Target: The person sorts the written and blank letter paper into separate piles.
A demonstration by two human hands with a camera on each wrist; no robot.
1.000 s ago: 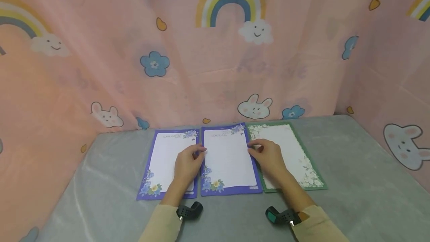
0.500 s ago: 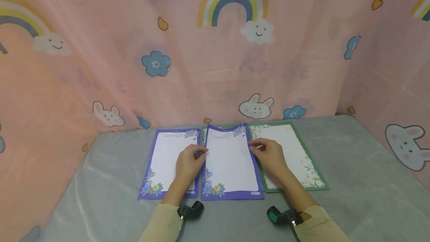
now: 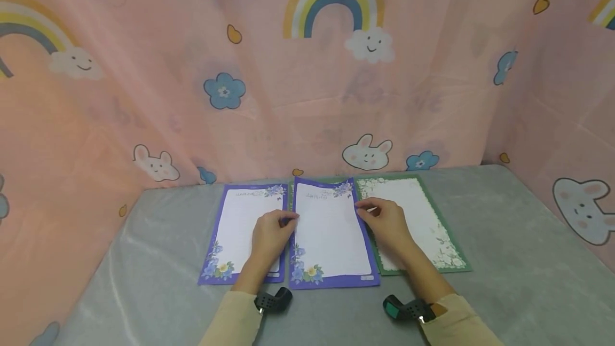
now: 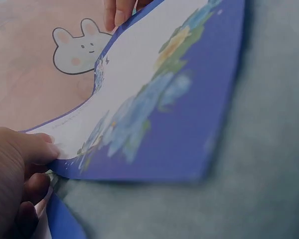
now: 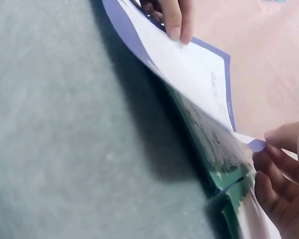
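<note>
A purple-bordered sheet of floral paper [image 3: 331, 239] is held between my two hands, its top edge bowed. My left hand [image 3: 271, 235] pinches its left edge between thumb and fingers. The right hand [image 3: 386, 224] pinches the opposite edge. Both wrist views show the sheet curving up off what lies below. Under it shows part of a green-bordered sheet [image 5: 224, 174], mostly hidden. A matching purple-bordered sheet [image 3: 240, 228] lies to the left, partly behind my left hand. On the right lies another green-bordered floral sheet [image 3: 418, 223], partly covered by my right hand and forearm.
The sheets are on a grey cloth-covered table [image 3: 519, 260]. A pink curtain [image 3: 307, 111] with rainbows and rabbits hangs along the back and sides. Dark devices are strapped to both wrists, above beige sleeves [image 3: 233, 319].
The held purple sheet has shifted slightly toward me and bowed at its top edge, revealing green border beneath it. Both hands keep their pinch; the outer sheets stay put.
</note>
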